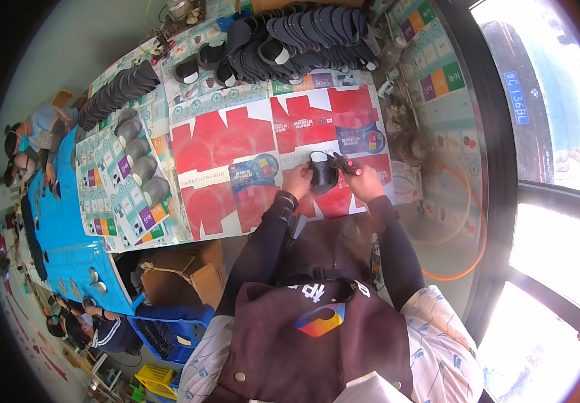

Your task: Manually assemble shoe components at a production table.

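Over the red-and-white printed sheets, my left hand (297, 181) has its fingers closed on the left side of a dark curved piece (324, 181), shaped like a shoe upper, with a pale patch at its far end. My right hand (365, 181) grips a red-and-black hand tool (346, 164), whose dark end is close to the piece's right edge. The tool's exact kind is too small to make out. Both forearms, in black sleeves, come up from the lower edge.
Stacked dark curved pieces (317, 30) line the table's far side, with another row (118, 94) at the left. Several grey pieces (143, 169) lie on printed sheets. A cardboard box (192, 275) and blue crate (176, 329) stand lower left. Other people work along a blue table (81, 265). Windows border the right.
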### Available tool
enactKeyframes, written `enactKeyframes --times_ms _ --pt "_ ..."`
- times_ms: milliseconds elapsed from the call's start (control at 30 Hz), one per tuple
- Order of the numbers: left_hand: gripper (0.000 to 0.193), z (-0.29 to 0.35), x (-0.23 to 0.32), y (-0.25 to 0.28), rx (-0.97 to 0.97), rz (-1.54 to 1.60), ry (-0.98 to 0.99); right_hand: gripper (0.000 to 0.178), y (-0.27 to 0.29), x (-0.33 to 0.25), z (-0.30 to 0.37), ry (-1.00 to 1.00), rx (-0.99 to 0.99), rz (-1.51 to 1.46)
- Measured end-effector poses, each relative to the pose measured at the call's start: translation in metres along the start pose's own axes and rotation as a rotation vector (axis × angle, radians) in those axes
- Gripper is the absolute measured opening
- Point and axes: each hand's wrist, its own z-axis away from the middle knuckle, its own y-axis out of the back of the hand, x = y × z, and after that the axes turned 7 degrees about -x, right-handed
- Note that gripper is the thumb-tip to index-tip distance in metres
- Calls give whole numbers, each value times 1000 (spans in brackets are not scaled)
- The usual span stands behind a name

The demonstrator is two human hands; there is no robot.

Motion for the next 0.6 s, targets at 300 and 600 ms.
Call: enactKeyframes --times_ms 300,600 --pt "35 -18 -26 -6 22 -83 -114 29 4 -2 7 7 -46 -51" --pt "35 -21 -34 -5 -19 -10 -45 27 4 8 18 -77 -98 60"
